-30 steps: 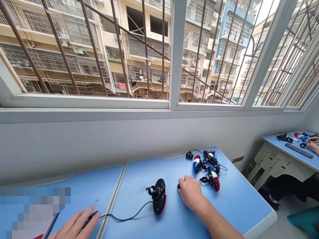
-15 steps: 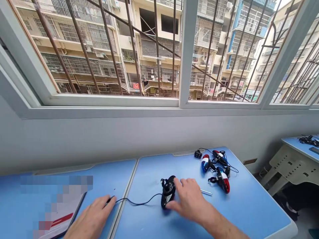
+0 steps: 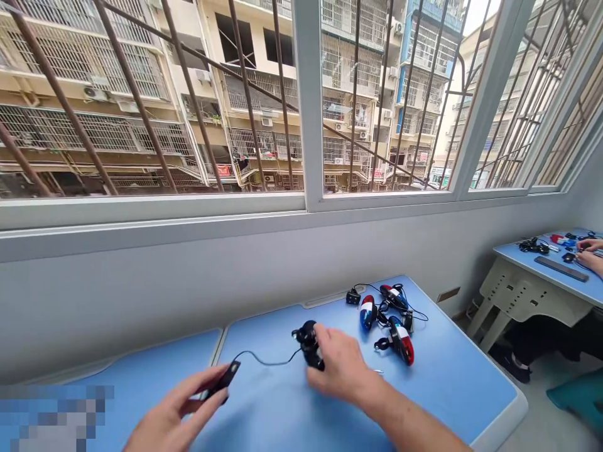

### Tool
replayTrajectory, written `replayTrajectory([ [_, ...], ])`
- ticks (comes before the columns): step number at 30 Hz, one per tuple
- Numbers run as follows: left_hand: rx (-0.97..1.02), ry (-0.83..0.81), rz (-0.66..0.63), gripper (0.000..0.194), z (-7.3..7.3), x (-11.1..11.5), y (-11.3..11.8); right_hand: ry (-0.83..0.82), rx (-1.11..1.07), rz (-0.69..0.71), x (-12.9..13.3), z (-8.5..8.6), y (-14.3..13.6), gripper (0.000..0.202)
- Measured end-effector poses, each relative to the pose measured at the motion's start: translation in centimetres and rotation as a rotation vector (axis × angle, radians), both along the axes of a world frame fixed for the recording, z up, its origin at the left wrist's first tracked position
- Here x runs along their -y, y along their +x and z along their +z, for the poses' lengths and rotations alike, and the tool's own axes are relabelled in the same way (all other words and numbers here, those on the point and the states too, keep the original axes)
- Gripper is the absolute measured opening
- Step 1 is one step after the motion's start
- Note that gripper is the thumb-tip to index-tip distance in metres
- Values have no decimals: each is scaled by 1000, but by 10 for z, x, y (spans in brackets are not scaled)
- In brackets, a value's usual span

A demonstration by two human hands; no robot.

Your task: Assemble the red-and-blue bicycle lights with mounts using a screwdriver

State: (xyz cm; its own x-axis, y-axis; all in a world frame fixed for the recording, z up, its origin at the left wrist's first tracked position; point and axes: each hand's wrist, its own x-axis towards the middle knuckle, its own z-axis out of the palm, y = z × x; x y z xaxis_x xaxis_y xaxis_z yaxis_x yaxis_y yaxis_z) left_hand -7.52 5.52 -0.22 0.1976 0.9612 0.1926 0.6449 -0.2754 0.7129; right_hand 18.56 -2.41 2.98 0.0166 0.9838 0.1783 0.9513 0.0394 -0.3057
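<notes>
My left hand (image 3: pixel 176 408) pinches a small black box (image 3: pixel 230 375) between thumb and fingers, above the blue table. A thin black cable (image 3: pixel 268 363) runs from that box to a black device with a ring clamp (image 3: pixel 308 344). My right hand (image 3: pixel 340 364) is closed round the right side of this device, hiding part of it. The end of a thin silver rod (image 3: pixel 378 371) shows just beyond my right wrist. Several red, white and blue bicycle lights (image 3: pixel 401 342) with black clamps lie behind my right hand, with a small black box on a wire (image 3: pixel 353 296) beside them.
A seam (image 3: pixel 219 345) divides the two blue tabletops. A blurred-out item (image 3: pixel 56 420) lies at the lower left. The wall (image 3: pixel 188 282) and barred windows rise behind. At another table (image 3: pixel 511 251) on the right, a person's hands (image 3: pixel 591 254) work among black parts.
My left hand has raised the small black box, which now shows clearly. My right hand has closed further round the black device. The view has swung right, bringing in the other person's hands.
</notes>
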Motion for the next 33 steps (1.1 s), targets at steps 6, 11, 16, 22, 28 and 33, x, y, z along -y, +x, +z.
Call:
replayTrajectory([
  [6,391,-320,-191,54,28,-13,132,68,101,-117,-7,-10,42,58],
  [11,431,-266,-154,44,5,-37,195,91,155,-127,-3,-22,58,68],
  [16,450,-243,-181,36,-4,-55,224,94,157,-166,-4,-24,64,72],
  [22,435,-239,-290,46,-10,-61,240,32,112,-238,-5,-22,66,70],
  [28,359,-193,-382,60,-17,-57,243,78,92,-224,-4,-32,73,76],
  [33,263,-111,-438,60,-15,-55,229,88,77,-192,-3,-32,73,80],
])
